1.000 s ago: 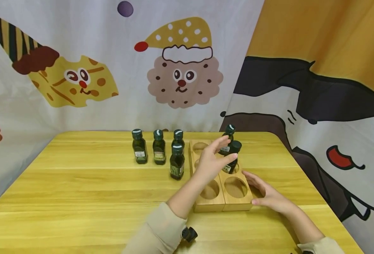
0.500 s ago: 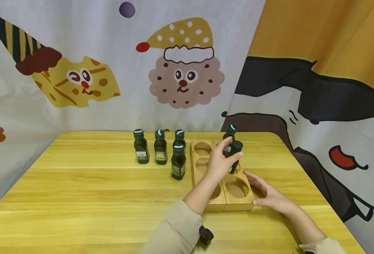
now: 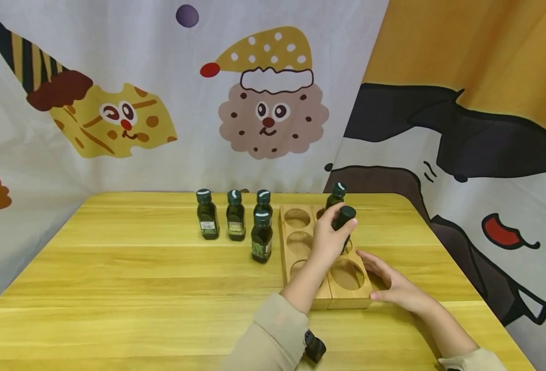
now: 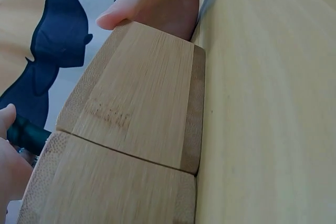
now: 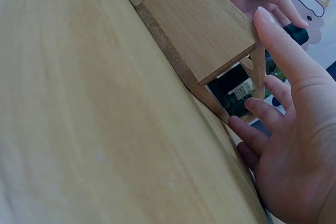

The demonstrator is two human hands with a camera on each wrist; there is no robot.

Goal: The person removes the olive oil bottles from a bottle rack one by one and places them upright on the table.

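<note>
My left hand [image 3: 327,237] reaches over a wooden bottle rack [image 3: 352,303], its thumb and fingers pinching the dark cap end of a small green bottle [image 3: 345,214]. This bottle stands slightly tilted in the middle hole of the rack's right block. Behind it, another bottle [image 3: 339,189] stands in the far right hole, partly hidden by my hand. My right hand [image 3: 398,288] rests against the rack's right side. In the right wrist view, its thumb [image 5: 281,40] touches the near corner, and its relaxed fingers lie along the side opening, where a bottle label [image 5: 242,90] shows.
Left of the rack, several more green bottles [image 3: 236,221] stand upright on the wooden table [image 3: 129,278]. The rack is two blocks side by side; its front right hole [image 3: 347,274] is bare. A printed curtain [image 3: 152,46] hangs behind the table.
My left hand has moved right across the rack, and its fingers have closed around the bottle's top. The right hand has stayed against the rack's side.
</note>
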